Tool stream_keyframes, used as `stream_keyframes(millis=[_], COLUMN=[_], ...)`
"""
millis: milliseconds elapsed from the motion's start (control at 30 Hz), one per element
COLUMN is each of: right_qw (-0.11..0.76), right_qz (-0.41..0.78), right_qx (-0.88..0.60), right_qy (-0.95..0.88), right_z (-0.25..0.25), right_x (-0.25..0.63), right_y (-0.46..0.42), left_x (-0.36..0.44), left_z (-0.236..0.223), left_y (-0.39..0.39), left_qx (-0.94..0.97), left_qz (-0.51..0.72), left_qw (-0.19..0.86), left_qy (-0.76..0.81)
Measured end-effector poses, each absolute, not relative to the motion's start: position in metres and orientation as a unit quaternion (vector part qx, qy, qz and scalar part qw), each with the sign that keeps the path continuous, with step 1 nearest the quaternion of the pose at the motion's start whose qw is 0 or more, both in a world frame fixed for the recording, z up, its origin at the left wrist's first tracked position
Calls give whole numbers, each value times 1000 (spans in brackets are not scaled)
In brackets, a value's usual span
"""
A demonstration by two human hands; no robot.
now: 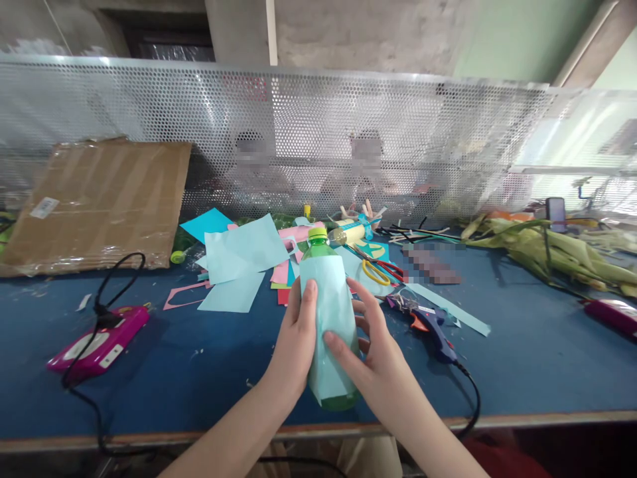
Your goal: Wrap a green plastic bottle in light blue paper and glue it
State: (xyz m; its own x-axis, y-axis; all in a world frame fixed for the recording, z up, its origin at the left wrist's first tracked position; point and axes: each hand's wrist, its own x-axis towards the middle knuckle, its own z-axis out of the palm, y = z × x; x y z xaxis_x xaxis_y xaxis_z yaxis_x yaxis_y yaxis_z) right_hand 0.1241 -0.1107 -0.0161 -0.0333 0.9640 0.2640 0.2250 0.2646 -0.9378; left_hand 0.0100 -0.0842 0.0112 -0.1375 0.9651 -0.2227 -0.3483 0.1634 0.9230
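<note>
A green plastic bottle (317, 244) with a green cap is wrapped round its middle in a sheet of light blue paper (331, 299). It is held tilted above the near side of the table. My left hand (294, 338) grips its left side, thumb lying on the paper. From the right, my right hand (373, 342) holds the bottle, with the thumb pressed on the front of the paper and the fingers curled round the side. Right of the hands lies a blue hot glue gun (432, 328). Scissors with yellow handles (375, 272) rest just behind.
Light blue paper sheets (243, 249) and coloured scraps lie behind the bottle. A magenta power strip (102, 342) with a black cable is at left, near a large cardboard sheet (114, 199). Corn husks (542, 249) lie at right. A perforated metal panel (318, 139) borders the table's back.
</note>
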Motion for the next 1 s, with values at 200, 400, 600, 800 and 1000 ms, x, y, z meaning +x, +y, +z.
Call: stream_keyframes(millis=[200,400,600,800,1000], right_qw=[499,515,498,506,539], right_qz=[260,181,223,415,577], right_qx=[-508,-501,-503,-462,-408], right_qy=[-652,-672,-670,-598,-458], right_z=[-24,-26,-24,-17,-4], right_x=[121,114,124,137,141], right_y=[-108,-110,-99,-94,-99], left_x=[12,21,17,-2,-8], left_z=[1,-2,16,8,-19], left_y=[-84,-82,-84,-99,-114], left_qx=[365,283,257,324,510], left_qz=[574,590,599,527,491], left_qw=[516,569,672,698,615], left_qy=[521,499,351,360,348])
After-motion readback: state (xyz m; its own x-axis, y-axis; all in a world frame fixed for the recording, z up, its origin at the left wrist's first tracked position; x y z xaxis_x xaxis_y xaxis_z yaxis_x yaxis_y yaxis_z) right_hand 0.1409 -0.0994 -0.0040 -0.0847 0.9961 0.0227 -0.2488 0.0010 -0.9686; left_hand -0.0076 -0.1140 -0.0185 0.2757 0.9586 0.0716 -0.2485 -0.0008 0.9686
